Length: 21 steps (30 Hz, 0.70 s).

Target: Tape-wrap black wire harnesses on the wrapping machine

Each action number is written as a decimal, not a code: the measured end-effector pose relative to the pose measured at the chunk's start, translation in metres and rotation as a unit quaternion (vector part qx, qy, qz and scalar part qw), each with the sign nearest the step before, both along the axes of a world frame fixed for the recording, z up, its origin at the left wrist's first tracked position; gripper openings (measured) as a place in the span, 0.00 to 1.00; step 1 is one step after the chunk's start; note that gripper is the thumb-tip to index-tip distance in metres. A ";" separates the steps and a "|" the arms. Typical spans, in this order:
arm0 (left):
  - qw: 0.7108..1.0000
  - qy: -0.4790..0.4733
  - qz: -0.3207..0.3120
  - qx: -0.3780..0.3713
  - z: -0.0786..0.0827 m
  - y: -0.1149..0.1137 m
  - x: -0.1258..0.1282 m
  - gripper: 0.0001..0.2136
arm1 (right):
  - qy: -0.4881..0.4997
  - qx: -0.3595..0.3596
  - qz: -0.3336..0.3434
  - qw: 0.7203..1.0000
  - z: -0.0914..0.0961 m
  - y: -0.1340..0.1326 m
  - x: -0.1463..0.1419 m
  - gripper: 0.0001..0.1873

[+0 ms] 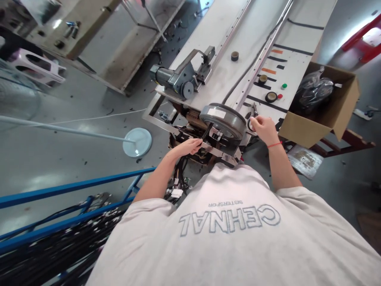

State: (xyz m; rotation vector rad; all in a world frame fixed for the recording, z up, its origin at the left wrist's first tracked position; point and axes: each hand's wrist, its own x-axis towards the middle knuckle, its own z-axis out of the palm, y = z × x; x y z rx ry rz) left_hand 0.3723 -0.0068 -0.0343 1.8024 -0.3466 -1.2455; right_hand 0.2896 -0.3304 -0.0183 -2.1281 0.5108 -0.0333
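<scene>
Two hands are being held at the round drum [220,119], which is sitting at the near end of the white bench [226,47]. Left of the drum, the left hand [187,147] is being curled around a black cable [206,134]. Right of the drum, the right hand [263,128] is being bunched against a small roll [251,125]; whether it is being gripped cannot be told. Beyond the drum a grey motor [178,79] is being shown, with a cardboard box [327,115] farther right.

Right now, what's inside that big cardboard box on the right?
A shiny black plastic bag sits inside the cardboard box, bunched up and filling most of it. You can't see what's in the bag, and the bag covers the box's bottom.
</scene>
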 end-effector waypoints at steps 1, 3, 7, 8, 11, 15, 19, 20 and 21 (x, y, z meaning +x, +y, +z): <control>0.999 -0.046 -0.019 -0.001 0.001 0.001 -0.006 0.24 | 0.006 0.071 0.064 0.995 0.005 0.016 -0.004 0.27; 0.985 -0.167 -0.050 0.010 0.005 0.002 -0.021 0.21 | 0.049 0.207 0.194 0.957 0.006 0.051 -0.011 0.28; 0.923 -0.357 -0.094 0.106 0.016 0.003 -0.053 0.17 | 0.080 0.390 0.176 0.900 -0.021 0.103 -0.001 0.24; 0.910 -0.377 -0.104 0.139 0.018 0.003 -0.060 0.16 | 0.071 0.431 0.139 0.889 -0.027 0.110 0.005 0.23; 0.883 -0.407 -0.100 0.210 0.019 -0.002 -0.073 0.16 | 0.062 0.491 0.065 0.867 -0.037 0.128 0.020 0.20; 0.888 -0.430 0.004 0.167 0.007 -0.017 -0.069 0.17 | 0.020 0.452 -0.041 0.891 -0.036 0.155 0.013 0.21; 0.944 -0.326 0.044 0.030 -0.004 -0.018 -0.081 0.19 | 0.013 0.415 -0.056 0.908 -0.042 0.171 -0.017 0.24; 0.958 -0.284 0.047 0.020 -0.006 -0.013 -0.090 0.16 | 0.039 0.419 -0.027 0.907 -0.045 0.171 -0.023 0.24; 0.967 -0.250 0.048 0.020 -0.007 -0.007 -0.102 0.14 | 0.070 0.435 0.010 0.898 -0.048 0.170 -0.028 0.24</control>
